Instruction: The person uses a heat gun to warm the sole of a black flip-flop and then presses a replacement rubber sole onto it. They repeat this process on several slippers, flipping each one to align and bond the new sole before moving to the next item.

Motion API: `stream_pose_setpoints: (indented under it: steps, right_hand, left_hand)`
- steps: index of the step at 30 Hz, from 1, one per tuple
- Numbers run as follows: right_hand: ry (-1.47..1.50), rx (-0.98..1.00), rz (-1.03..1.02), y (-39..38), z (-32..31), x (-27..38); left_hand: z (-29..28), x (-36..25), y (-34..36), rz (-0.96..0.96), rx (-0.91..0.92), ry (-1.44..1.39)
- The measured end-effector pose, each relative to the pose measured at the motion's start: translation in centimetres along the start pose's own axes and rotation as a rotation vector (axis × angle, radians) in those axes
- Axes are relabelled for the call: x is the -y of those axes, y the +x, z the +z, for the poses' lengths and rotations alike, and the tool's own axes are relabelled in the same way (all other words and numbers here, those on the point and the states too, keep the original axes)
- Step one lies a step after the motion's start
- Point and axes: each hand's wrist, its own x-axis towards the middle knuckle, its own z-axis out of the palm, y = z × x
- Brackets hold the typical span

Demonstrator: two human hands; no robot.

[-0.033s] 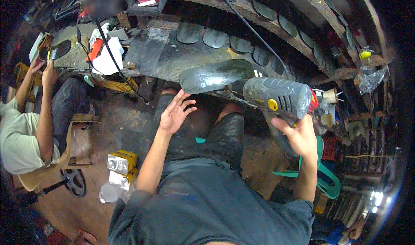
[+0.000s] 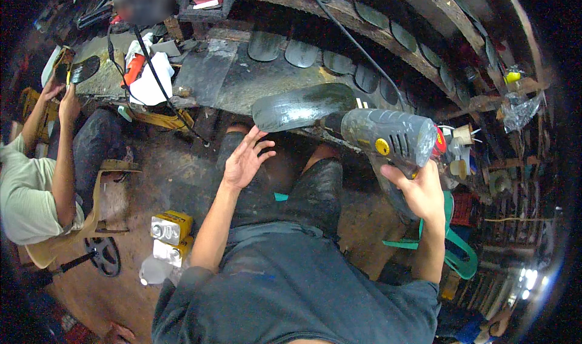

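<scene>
In my right hand (image 2: 418, 189) is a grey heat gun (image 2: 388, 134) with a yellow dial, gripped by its handle. Its dark nozzle points left, at the right end of a glossy black shoe sole (image 2: 300, 107). The sole lies at the near edge of the bench, above my lap. My left hand (image 2: 244, 162) is open, palm up with fingers stretched out, and its fingertips meet the sole's near left edge. What the fingertips do under that edge is hidden.
Several dark soles (image 2: 301, 54) line the bench's back and the wooden rack (image 2: 339, 13). A cable (image 2: 357, 43) runs down toward the heat gun. At left, a seated person (image 2: 39, 192) holds another sole (image 2: 85, 70). Yellow-and-silver cans (image 2: 171, 227) stand on the floor.
</scene>
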Motion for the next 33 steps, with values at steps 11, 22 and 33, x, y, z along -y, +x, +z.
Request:
stream_pose_setpoints:
  steps: [11,22,33]
  right_hand:
    - [-0.051,-0.012,0.070,0.4,0.1,-0.1]
    - [-0.083,-0.050,0.127,0.7,-0.2,-1.4]
    - [-0.067,-0.136,0.070,1.3,-0.4,-3.0]
  left_hand:
    - [-0.5,-0.1,0.1,0.001,0.081,-0.047]
    - [-0.8,0.1,0.2,-0.009,0.063,-0.050]
    - [-0.7,0.0,0.2,0.002,0.089,-0.071]
